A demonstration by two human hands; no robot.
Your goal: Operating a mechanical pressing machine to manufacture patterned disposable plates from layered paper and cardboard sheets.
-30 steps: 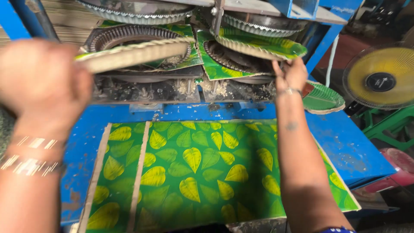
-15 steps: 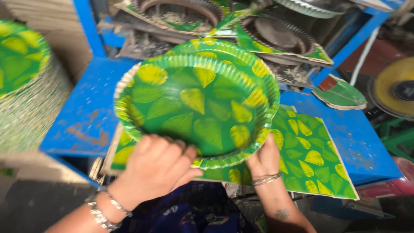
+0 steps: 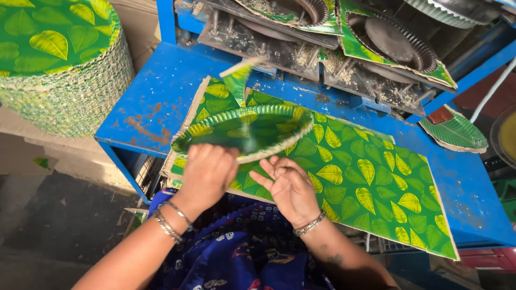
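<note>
A round green paper plate (image 3: 244,131) with a yellow leaf print and a crimped rim hangs tilted just above the blue table. My left hand (image 3: 208,171) grips its near edge. My right hand (image 3: 290,185) is beside it, palm up and fingers spread, just under the plate's near rim and holding nothing. Below the plate lies a flat sheet of leaf-printed card (image 3: 365,182). A small offcut (image 3: 236,80) stands up behind the plate.
A tall stack of finished plates (image 3: 59,64) stands at the left. The press with round dies (image 3: 389,40) runs along the back of the blue table (image 3: 156,102). One more plate (image 3: 454,131) lies at the right.
The plate came from the press down toward me and has tipped from facing me to nearly flat. My right hand has let go of its rim and opened.
</note>
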